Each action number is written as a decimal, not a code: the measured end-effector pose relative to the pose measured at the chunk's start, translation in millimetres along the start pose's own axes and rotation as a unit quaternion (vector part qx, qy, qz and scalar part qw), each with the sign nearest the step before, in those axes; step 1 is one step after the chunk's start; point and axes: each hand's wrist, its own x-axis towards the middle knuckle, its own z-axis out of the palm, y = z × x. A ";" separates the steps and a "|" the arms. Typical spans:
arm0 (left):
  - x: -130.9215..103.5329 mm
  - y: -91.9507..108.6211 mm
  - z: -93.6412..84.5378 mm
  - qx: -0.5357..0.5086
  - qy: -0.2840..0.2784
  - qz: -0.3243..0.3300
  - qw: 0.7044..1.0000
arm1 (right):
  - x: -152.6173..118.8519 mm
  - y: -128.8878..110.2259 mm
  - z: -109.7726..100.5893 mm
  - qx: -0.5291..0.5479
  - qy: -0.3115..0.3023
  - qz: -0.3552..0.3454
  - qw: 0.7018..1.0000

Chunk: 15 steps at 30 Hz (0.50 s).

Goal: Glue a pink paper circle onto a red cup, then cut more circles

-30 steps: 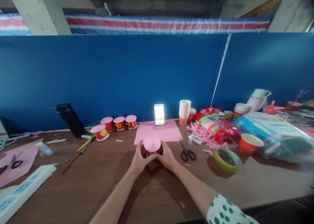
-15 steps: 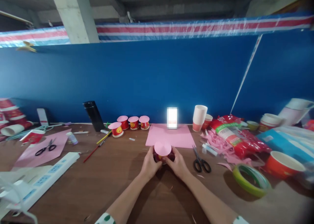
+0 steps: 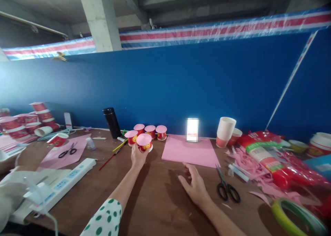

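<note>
My left hand [image 3: 139,157] is closed around a red paper cup [image 3: 145,145] topped with a pink paper disc [image 3: 144,138]. It is beside a group of several similar red cups [image 3: 161,134] with pink tops; whether it touches the nearest one I cannot tell. My right hand [image 3: 192,185] hovers over or rests on the brown table, fingers apart and holding nothing. Just beyond it lies a stack of pink paper [image 3: 188,154]. Black-handled scissors [image 3: 226,186] lie to its right.
Pink scraps [image 3: 252,167], a red plastic package [image 3: 271,160] and a tape roll [image 3: 292,213] crowd the right side. A black bottle [image 3: 111,123] stands back left, with a power strip [image 3: 67,180] nearer. Another person's hand [image 3: 31,157] is at far left.
The red cup has moved from between both hands to the left, beside the other cups, in my left hand. My right hand has let go and opened. The view has turned leftward.
</note>
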 end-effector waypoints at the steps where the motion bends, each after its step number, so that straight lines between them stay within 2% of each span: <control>1: 3.8 -1.6 2.3 0.019 -0.007 -0.009 1.000 | 0.4 0.3 0.1 -0.002 0.000 -0.002 1.000; 9: 23.2 -3.4 16.2 0.067 -0.038 -0.064 0.995 | 1.4 3.8 1.1 -0.017 -0.010 0.001 1.000; 15: 33.0 -4.2 23.0 0.087 -0.042 -0.062 0.993 | 2.0 2.7 -0.1 -0.015 -0.040 0.006 0.999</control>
